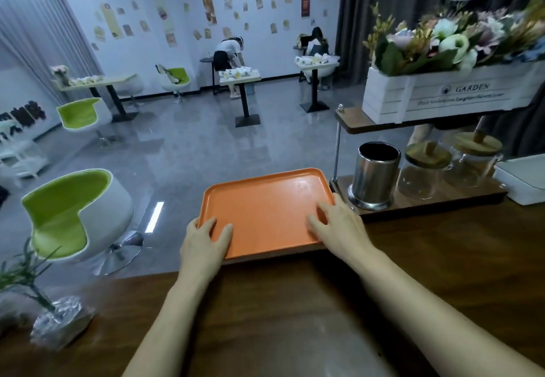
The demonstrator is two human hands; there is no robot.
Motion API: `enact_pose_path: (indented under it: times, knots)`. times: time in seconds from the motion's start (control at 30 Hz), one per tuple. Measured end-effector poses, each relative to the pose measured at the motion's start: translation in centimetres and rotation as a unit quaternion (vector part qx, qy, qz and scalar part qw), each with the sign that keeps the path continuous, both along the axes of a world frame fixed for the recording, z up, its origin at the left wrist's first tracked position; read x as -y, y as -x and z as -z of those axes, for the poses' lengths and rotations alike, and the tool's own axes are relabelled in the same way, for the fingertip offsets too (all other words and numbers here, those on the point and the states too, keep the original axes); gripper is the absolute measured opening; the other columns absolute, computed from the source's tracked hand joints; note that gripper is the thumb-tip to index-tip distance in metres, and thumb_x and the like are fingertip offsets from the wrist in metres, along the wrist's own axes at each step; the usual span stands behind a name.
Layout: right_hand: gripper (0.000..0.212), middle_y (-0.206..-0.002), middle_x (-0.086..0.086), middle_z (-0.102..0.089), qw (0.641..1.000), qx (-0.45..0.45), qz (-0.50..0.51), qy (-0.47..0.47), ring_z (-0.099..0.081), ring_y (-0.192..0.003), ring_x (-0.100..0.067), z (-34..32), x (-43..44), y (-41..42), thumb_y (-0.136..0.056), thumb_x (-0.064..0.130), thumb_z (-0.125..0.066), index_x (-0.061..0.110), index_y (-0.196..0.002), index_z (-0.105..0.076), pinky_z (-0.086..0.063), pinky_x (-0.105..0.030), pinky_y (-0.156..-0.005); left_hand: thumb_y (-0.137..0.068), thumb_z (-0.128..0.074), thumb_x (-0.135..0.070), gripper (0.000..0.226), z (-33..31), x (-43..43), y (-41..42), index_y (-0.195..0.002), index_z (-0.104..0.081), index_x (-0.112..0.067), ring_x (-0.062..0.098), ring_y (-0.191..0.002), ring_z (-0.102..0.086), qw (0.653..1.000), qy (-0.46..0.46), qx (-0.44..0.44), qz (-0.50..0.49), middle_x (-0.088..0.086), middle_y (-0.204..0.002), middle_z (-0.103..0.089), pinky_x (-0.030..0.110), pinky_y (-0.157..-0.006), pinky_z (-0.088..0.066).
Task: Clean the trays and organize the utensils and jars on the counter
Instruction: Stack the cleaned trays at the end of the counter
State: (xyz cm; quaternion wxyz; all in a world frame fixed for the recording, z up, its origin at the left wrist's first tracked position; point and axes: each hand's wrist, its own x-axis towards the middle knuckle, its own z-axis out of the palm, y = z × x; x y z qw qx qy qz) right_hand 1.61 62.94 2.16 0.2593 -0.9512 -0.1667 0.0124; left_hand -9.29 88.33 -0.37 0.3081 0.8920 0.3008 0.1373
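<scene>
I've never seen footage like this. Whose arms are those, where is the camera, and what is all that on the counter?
No machine here: a person wears a camera on the head, looking forward and down, so you see their own bare arms. The left hand and right hand hold an orange tray, empty, at the far edge of a wooden counter. To its right stand a steel utensil holder and two glass jars with wooden lids, under a shelf carrying a flower box. Beyond is a café room with tables and green chairs.
</scene>
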Motion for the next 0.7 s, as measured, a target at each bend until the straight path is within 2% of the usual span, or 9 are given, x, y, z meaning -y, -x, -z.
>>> enact_pose_path:
  times: [0.27, 0.37, 0.47, 0.57, 0.7]
  knots:
    - [0.062, -0.150, -0.008, -0.039, 0.999, -0.032, 0.022, 0.024, -0.042, -0.135, -0.035, 2.5, -1.7, -3.4, -0.097, 0.052, -0.049, 0.022, -0.150, -0.041, -0.038, -0.049, -0.111, -0.097, -0.054, -0.058, 0.066, 1.7, -1.2, -3.5, -0.148, -0.053, -0.016, 0.033, -0.139, -0.046, 1.000, 0.012, -0.022, 0.010, 0.010, -0.158, -0.035, 0.050, -0.114, -0.037]
    - [0.048, -0.136, -0.009, -0.045, 0.999, -0.010, 0.018, 0.048, -0.044, -0.129, -0.037, 3.5, -1.8, -3.7, -0.098, 0.047, -0.047, 0.016, -0.134, -0.054, -0.035, -0.046, -0.110, -0.098, -0.053, -0.058, 0.063, 1.9, -1.4, -3.8, -0.146, -0.055, -0.017, 0.034, -0.135, -0.048, 1.000, 0.004, -0.022, 0.008, 0.009, -0.156, -0.035, 0.051, -0.112, -0.038]
    - [0.041, -0.142, -0.013, -0.043, 0.997, 0.003, 0.016, 0.076, -0.041, -0.133, -0.038, 3.6, -1.8, -3.6, -0.101, 0.043, -0.041, 0.014, -0.122, -0.061, -0.028, -0.045, -0.116, -0.098, -0.051, -0.059, 0.061, 2.0, -1.1, -3.8, -0.145, -0.055, -0.019, 0.035, -0.134, -0.048, 1.000, -0.007, -0.027, 0.006, 0.009, -0.157, -0.034, 0.051, -0.112, -0.037]
    - [0.041, -0.129, -0.012, -0.051, 0.989, 0.037, -0.003, 0.143, -0.049, -0.118, -0.030, 3.2, -1.8, -3.8, -0.101, 0.043, -0.037, 0.016, -0.120, -0.061, -0.033, -0.043, -0.109, -0.099, -0.052, -0.056, 0.061, 2.3, -0.6, -3.5, -0.147, -0.053, -0.019, 0.037, -0.137, -0.046, 1.000, -0.004, -0.030, 0.006, 0.009, -0.160, -0.030, 0.050, -0.113, -0.035]
    - [0.041, -0.122, -0.011, -0.055, 0.980, 0.036, -0.012, 0.194, -0.055, -0.106, -0.027, 2.7, -1.8, -4.0, -0.101, 0.046, -0.033, 0.019, -0.120, -0.058, -0.038, -0.042, -0.102, -0.099, -0.052, -0.056, 0.063, 2.3, -0.2, -3.1, -0.151, -0.049, -0.020, 0.036, -0.139, -0.044, 0.999, -0.004, -0.032, 0.004, 0.007, -0.162, -0.029, 0.051, -0.114, -0.034]
